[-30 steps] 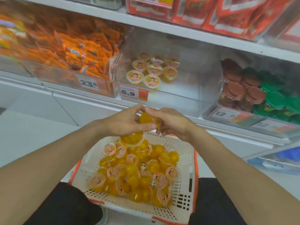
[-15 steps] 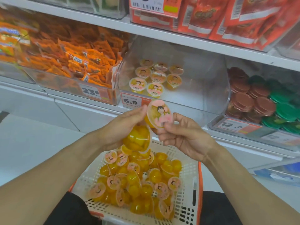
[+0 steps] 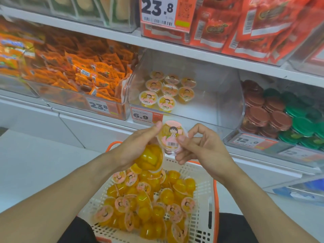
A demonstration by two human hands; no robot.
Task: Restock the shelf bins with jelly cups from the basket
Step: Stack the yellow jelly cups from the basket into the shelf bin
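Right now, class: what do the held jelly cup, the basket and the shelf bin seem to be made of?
Jelly cup: apparently thin clear plastic, yellow contents showing through, under a printed, slightly glossy film lid.
Basket: looks like rigid white plastic, matte, moulded in an open lattice, with an orange rim.
Shelf bin: probably clear acrylic or similar hard plastic; see-through, with reflections.

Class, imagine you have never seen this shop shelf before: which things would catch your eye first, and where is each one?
First, the two hands at the centre: the right hand and the left hand pinch one jelly cup with a cartoon lid, and the left hand also holds a second cup. Below lies the white basket heaped with yellow cups. Above, the clear bin holds just a few cups at its left.
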